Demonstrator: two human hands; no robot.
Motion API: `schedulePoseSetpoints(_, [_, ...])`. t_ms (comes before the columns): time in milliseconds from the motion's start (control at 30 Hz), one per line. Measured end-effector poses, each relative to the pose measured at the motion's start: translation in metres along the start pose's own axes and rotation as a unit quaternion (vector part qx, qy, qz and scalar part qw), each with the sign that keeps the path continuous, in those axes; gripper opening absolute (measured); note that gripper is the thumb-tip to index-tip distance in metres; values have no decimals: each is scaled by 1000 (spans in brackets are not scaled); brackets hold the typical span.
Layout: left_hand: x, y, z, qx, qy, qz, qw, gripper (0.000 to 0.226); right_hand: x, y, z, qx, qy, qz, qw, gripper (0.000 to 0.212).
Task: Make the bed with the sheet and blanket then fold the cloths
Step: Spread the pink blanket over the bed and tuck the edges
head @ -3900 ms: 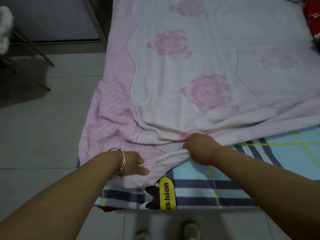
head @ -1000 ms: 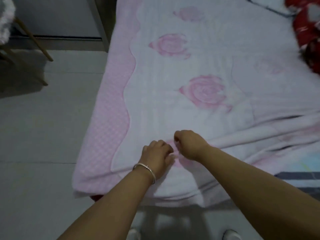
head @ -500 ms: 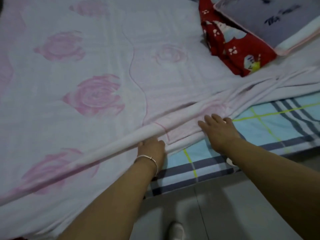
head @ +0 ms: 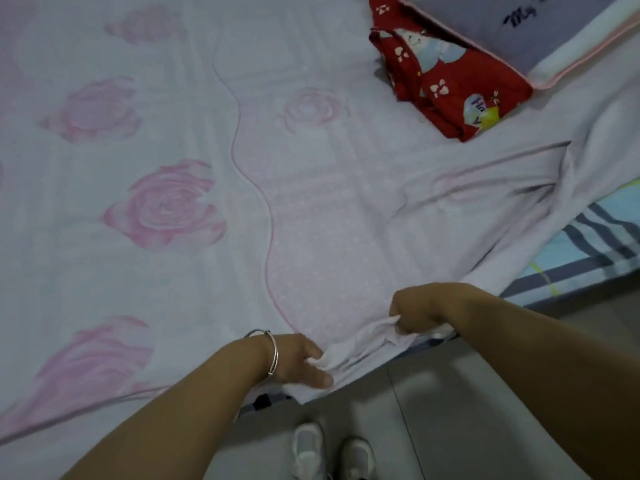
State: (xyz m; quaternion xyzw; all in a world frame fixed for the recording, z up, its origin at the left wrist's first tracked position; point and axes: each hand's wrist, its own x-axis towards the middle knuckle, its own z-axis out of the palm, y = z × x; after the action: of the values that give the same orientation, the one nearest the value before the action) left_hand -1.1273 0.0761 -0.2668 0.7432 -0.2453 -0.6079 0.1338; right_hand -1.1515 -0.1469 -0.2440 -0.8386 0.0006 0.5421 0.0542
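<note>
A pale pink blanket (head: 311, 188) with rose prints covers most of the bed. At its near edge my left hand (head: 301, 362), with a silver bangle on the wrist, grips a bunched fold of the blanket. My right hand (head: 419, 310) pinches the same edge a little farther right. Under the blanket a plaid blue sheet (head: 588, 244) shows at the right. A folded red patterned cloth (head: 446, 77) lies at the far right of the bed.
A grey pillow with pink trim (head: 540, 32) lies over the red cloth at the top right. Grey tiled floor (head: 467, 410) runs along the near side of the bed, with my white shoes (head: 332, 452) on it.
The long ridge in the blanket is gone; its edge now reaches the bed's near side. Both hands went from resting on the fabric to gripping its edge.
</note>
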Motion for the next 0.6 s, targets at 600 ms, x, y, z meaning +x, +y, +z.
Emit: schedulePoseSetpoints(600, [86,183,-32,-172,100,79,977,43,-25,166,-44,215,366,74,902,29])
